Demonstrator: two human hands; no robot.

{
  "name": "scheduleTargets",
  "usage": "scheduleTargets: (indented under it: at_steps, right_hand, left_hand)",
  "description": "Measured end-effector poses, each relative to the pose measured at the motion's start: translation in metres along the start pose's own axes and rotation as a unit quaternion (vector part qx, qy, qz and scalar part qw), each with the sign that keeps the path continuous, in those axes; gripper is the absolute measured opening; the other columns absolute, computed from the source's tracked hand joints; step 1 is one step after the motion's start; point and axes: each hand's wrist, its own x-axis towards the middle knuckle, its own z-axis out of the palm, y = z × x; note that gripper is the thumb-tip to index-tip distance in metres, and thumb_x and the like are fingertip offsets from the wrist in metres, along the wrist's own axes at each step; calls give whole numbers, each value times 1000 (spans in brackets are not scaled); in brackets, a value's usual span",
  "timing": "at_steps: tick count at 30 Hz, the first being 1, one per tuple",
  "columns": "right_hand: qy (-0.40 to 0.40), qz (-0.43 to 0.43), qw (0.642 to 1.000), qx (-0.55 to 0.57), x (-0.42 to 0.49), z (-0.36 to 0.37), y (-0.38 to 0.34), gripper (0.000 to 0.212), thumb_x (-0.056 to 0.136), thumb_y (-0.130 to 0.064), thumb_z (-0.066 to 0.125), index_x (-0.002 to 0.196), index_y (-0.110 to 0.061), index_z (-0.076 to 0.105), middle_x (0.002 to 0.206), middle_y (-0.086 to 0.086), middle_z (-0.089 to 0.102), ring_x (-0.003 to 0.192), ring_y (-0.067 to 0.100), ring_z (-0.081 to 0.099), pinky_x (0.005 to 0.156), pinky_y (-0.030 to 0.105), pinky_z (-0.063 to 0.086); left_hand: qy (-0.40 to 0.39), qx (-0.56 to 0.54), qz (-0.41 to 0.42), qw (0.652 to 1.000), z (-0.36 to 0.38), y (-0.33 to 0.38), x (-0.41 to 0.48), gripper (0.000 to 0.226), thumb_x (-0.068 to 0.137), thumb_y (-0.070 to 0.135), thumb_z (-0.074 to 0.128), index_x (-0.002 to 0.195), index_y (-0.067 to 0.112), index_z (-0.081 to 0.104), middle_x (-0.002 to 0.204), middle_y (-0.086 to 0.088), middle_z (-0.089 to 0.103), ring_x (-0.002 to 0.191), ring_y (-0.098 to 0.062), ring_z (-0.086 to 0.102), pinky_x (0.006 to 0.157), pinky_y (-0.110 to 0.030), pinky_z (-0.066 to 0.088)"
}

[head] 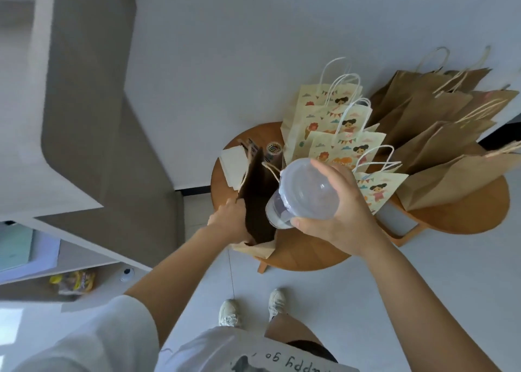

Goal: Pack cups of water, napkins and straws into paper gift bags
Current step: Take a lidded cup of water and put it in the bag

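Nearly in: cup above bag

The right hand (pixel 338 219) grips the lidded cup (pixel 301 194) just above the open bag (pixel 256 202), whose rim the left hand (pixel 228 216) holds. Napkins (pixel 234 160) beyond the left hand seem unpacked; no straws visible.

Lidded cup (pixel 306 194) over open bag (pixel 257 202)

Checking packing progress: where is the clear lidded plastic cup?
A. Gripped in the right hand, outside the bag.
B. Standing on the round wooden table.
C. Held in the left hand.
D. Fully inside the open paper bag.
A: the right hand grips the clear lidded plastic cup just by the mouth of the open paper bag, whose rim the left hand holds.
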Motion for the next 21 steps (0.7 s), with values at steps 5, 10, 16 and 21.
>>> scheduleTargets:
  at_steps: [5,10,16,21]
  right_hand:
    - [-4,-51,996,79,36,-42,-17,81,51,-57,68,124,-49,36,131,-14,39,120,-6,37,85,1,38]
    - [-25,-55,998,28,74,-48,-13,87,53,-50,73,131,-43,34,126,-18,32,111,-9,35,79,1,35]
    - [-85,-11,996,-35,79,-16,30,84,54,-46,72,129,-40,34,117,-17,27,110,3,30,84,20,31]
    - [-131,4,990,-50,81,-14,36,82,55,-48,74,125,-44,31,117,-16,28,111,5,32,85,24,33]
  left_hand:
    - [-59,19,64,996,-22,-11,9,63,75,7,72,130,20,44,124,-2,49,105,-16,50,83,-25,49]
    - [-57,-4,66,996,-28,-9,21,70,83,-4,58,144,23,35,143,-6,36,131,-25,36,108,-37,38]
    - [9,-50,18,999,-22,-5,30,82,79,5,67,148,23,27,140,-6,39,131,-26,37,108,-40,38]
    - [34,-64,-17,997,-21,5,33,84,83,1,62,151,22,18,149,-7,30,132,-27,39,102,-34,43]
